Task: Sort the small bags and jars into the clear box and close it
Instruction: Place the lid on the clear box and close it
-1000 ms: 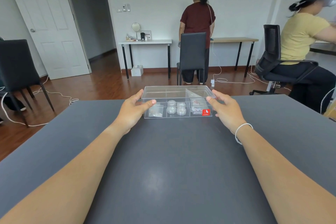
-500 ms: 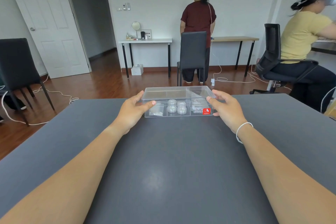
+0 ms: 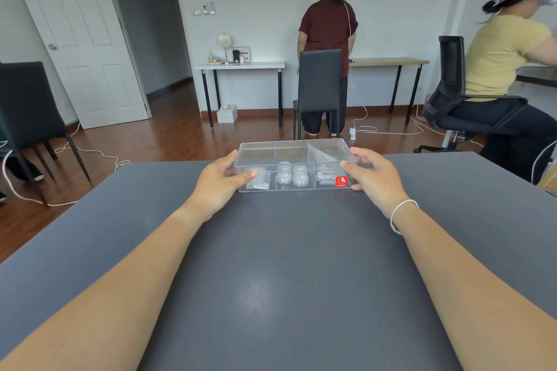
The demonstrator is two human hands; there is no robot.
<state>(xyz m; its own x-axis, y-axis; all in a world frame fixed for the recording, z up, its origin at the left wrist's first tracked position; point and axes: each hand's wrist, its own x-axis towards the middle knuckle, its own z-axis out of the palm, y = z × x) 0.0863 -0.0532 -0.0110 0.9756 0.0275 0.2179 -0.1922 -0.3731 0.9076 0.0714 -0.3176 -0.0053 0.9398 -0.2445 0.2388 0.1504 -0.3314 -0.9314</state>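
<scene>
Head view: left hand [image 3: 217,182], right hand [image 3: 375,179] grip closed clear box [image 3: 294,164].

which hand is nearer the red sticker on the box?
Right. The right hand grips the box end beside the red sticker; the left hand holds the opposite end.

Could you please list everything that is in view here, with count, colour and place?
clear box: one, transparent, lid on, far middle of the table
jars: a few, clear, middle compartment
small bags: clear, in the left and right compartments; count unclear
red sticker: one, box's front right corner
table: one, dark grey, foreground
black chairs: three, around the room
side tables: two, white and wood, far wall
people: two, maroon top standing, yellow top seated right
door: one, white, left
left hand: holds the box's left end
right hand: holds the right end, white wristband
</scene>
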